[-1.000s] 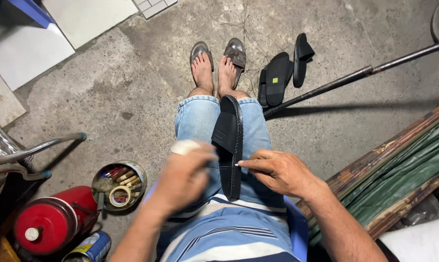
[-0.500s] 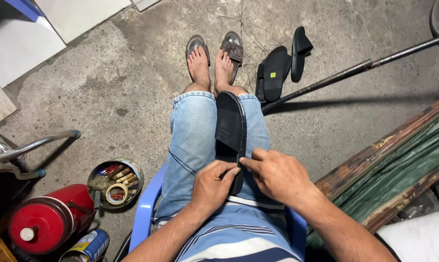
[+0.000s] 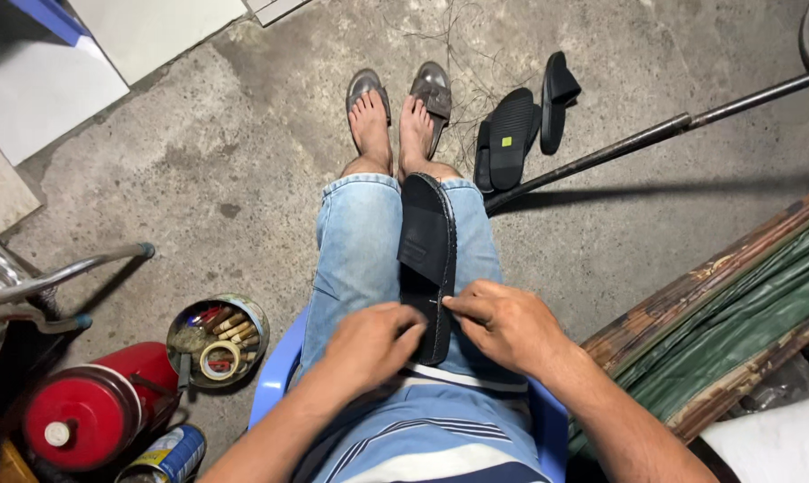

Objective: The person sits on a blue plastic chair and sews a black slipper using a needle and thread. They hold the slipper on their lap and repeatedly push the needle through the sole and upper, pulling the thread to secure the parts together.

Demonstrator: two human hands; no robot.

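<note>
So both hands are down on the black sandal now, which lies lengthwise along the lap, toe end pointing out toward the knees and heel end close to the belly. 1 second ago the left hand was lifted off it with something pale and roundish in its fingers, and only the right hand was at the sandal's edge; half a second ago the left had come down to join it. Now the left hand's fingers curl onto the near left edge of the sole, and the right hand pinches the right edge with thumb and forefinger, so it reads as a 2-handed hold on the heel end (whether anything thin sits between the fingertips, I can't tell, it's too small). The sandal itself has barely shifted, so to me the work has moved from fetching to handling the sole's rim. Around: a blue plastic chair under the person, a round tin of tools and tape on the concrete floor, a red cylinder, 2 more black sandals past the feet, and a long metal rod.
</note>
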